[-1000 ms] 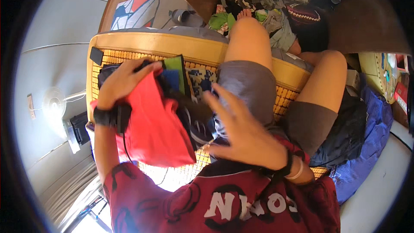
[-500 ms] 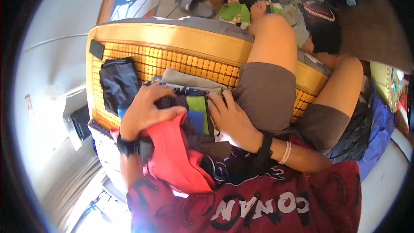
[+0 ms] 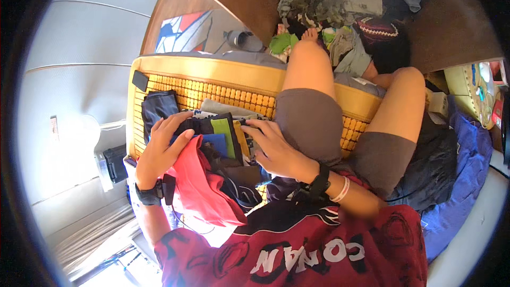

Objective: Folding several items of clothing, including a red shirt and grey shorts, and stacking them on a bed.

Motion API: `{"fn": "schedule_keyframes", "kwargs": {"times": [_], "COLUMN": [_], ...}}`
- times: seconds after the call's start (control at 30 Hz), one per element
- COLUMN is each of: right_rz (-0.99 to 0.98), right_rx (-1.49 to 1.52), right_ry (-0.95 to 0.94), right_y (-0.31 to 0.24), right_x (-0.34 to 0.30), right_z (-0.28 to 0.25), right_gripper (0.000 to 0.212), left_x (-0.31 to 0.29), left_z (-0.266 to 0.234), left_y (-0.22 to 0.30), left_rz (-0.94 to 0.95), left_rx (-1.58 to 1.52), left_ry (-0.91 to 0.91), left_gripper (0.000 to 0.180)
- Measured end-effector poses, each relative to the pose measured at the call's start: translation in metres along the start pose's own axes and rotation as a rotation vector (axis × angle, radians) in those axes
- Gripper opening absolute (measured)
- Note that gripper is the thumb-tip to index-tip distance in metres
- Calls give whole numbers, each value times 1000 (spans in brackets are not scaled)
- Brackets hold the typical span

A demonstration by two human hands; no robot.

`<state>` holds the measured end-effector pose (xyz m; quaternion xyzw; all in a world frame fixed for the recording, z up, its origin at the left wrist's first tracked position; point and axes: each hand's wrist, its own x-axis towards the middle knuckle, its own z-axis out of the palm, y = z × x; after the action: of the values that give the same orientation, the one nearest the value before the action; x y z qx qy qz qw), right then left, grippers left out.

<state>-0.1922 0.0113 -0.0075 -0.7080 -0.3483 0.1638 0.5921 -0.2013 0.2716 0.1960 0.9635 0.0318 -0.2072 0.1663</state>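
A stack of folded clothes lies in front of me, with a dark garment with a green panel (image 3: pixel 223 136) on top. Some blue cloth (image 3: pixel 215 141) shows beside the panel. My left hand (image 3: pixel 161 150), thumb spread from the fingers, is at the stack's left side by a coral-red cloth (image 3: pixel 199 180), which hangs toward my lap. At the stack's right edge, my right hand (image 3: pixel 276 150) rests with its fingers apart. Behind the stack lies a folded grey cloth (image 3: pixel 228 109). A folded black garment (image 3: pixel 159 106) sits at the far left, partly hidden by my left hand.
The seat has a wooden-tile mat (image 3: pixel 249 93) and a pale wooden rim (image 3: pixel 212 69). A small dark flat object (image 3: pixel 139 81) sits at its corner. Beyond are a heap of clothes (image 3: pixel 345 0) and a grey slipper (image 3: pixel 244 41) on the floor. Purple cloth (image 3: pixel 467 154) lies at right.
The view has shifted. My left hand has opened wider and drawn back left from the top of the stack, uncovering more blue cloth. My right hand stays at the stack's right edge.
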Motion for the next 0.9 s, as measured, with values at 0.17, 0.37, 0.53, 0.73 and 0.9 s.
{"fn": "schedule_keyframes", "kwargs": {"times": [0.17, 0.37, 0.53, 0.73, 0.9], "right_rz": [-37, -125, -27, 33, 161], "right_rx": [88, 62, 327, 333, 426], "right_ry": [34, 93, 47, 167, 468], "right_y": [2, -3, -15, 14, 38], "right_x": [-12, -21, -9, -18, -54], "right_z": [-3, -17, -58, -138, -212], "right_gripper": [68, 61, 29, 16, 23], "left_x": [-20, -22, 10, 170, 297], "left_z": [5, -11, -59, -44, 51], "left_y": [11, 48, 149, 298, 346], "left_rz": [-43, 109, 372, 811, 399], "left_rx": [-246, -79, -311, -756, -1277], "left_ry": [163, 193, 179, -92, -160], "left_gripper": [54, 50, 54, 53, 42]}}
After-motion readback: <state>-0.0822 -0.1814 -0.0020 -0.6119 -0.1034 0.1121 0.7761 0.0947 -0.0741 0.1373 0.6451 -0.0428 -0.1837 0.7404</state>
